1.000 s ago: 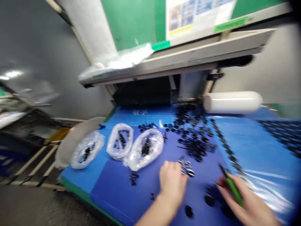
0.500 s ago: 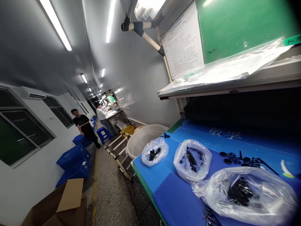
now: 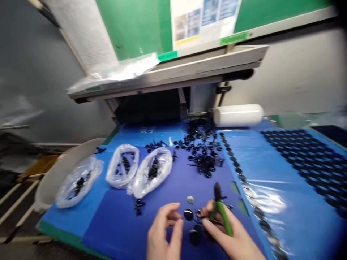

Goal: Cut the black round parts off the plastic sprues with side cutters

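My left hand [image 3: 164, 234] is low in the middle of the view, its fingers pinched next to a small black round part [image 3: 188, 215] that it seems to hold just above the dark blue mat [image 3: 162, 191]. My right hand [image 3: 233, 240] is closed round green-handled cutters [image 3: 221, 213], whose dark jaws point up and away from me. The cutter tips are close to the same black part. Another black disc [image 3: 194, 237] lies under the hands, and a small pale piece [image 3: 190, 199] rests just beyond them. The picture is smeared by motion.
Three clear bags of black parts [image 3: 151, 171] lie on the left of the blue table. A heap of loose black parts [image 3: 203, 151] sits behind the hands. To the right lie rows of black parts on clear film [image 3: 303, 155], a white roll [image 3: 238, 115], a white tub [image 3: 54, 173] and a shelf [image 3: 168, 74] above.
The view swung left down a corridor with two people, then back to the table. My hands have come closer together, and the cutters now stand beside the black part.
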Demonstrator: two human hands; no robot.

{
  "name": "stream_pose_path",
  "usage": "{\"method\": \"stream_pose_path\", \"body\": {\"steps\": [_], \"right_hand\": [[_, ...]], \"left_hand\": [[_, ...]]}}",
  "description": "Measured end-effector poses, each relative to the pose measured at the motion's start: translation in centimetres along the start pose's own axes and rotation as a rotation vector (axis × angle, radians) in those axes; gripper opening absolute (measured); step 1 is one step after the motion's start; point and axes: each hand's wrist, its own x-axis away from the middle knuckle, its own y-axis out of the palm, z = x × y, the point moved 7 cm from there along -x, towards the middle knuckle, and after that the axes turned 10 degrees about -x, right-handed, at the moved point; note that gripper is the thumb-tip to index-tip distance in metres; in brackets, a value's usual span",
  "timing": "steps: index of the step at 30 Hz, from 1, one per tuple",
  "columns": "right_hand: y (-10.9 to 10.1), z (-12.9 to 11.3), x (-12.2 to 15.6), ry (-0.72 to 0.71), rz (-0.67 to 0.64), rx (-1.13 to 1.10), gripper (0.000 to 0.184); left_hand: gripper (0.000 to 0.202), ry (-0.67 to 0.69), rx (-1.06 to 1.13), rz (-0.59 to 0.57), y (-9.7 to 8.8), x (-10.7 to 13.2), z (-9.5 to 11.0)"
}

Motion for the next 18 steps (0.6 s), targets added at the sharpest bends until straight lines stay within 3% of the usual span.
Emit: {"method": "stream_pose_path", "body": {"steps": [3,8,13,18], "right_hand": [[0.4,-0.2,0.1,0.073,-0.025,-0.026,0.018],[1.6,-0.2,0.8,0.090,-0.061,-0.008,0.012],[2.0,-0.7,1.5,0.073,-0.070,0.048,0.011],[0.9,-1.3,1.6,0.046,-0.195,0.249,0.024]], "left_hand": [[0.020,-0.286,0.191,-0.012,0.2,0.8,-1.9],[0.030,-0.465,0.238,-0.159,2.4,1.6,-1.6],[0.036,-0.471,0.031,-0.134,2.6,1.1,-1.0],[0.036,-0.527,0.187,-0.042,1.3,0.6,-0.7]]}}
